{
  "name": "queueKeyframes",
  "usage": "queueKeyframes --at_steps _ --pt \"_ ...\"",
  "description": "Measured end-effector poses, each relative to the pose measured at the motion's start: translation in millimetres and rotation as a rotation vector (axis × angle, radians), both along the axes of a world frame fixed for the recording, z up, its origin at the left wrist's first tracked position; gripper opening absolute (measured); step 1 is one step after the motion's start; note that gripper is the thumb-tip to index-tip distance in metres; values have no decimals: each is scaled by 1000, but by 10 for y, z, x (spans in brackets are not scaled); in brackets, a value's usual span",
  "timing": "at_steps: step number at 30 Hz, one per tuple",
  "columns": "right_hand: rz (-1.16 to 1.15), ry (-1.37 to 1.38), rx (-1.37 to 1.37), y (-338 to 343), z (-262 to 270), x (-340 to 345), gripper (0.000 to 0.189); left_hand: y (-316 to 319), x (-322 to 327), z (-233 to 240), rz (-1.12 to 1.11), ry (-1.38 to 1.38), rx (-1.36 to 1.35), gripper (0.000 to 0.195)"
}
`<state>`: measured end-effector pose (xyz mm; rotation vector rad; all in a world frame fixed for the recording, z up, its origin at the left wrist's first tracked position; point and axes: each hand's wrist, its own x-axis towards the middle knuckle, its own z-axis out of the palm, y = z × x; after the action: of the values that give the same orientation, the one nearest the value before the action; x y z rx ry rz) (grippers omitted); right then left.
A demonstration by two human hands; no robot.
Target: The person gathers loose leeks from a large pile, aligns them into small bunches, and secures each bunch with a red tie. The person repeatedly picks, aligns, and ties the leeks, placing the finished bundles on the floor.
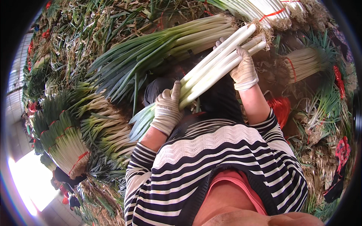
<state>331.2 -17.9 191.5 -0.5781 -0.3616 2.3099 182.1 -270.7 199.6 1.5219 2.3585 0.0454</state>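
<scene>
Several long green onions with white stalks lie diagonally across both of my gloved hands, above my lap. My left hand is closed around the stalks near where they turn green. Nearer the roots, my right hand holds the same bunch, its thumb on top; some of its fingers show on the far side of the stalks. The roots point to the upper right, the leaves to the lower left. Just beyond, a larger pile of green onions lies with its roots to the right, partly behind the held stalks.
Tied onion bundles stand at the left, and others lie at the top right and right. Loose onions lie left of my lap. Red ties lie beside my right forearm. Trimmed leaves cover the ground at the upper left.
</scene>
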Motion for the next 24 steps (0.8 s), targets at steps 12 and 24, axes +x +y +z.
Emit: queueKeyframes --at_steps 12,24 --pt "-160 -40 -63 1548 -832 -1491 35 2019 -1949 527 -160 224 -247 85" --pt "-261 -548 -452 2584 -2497 -1905 21 3339 -2603 -1224 -256 -37 -454 84"
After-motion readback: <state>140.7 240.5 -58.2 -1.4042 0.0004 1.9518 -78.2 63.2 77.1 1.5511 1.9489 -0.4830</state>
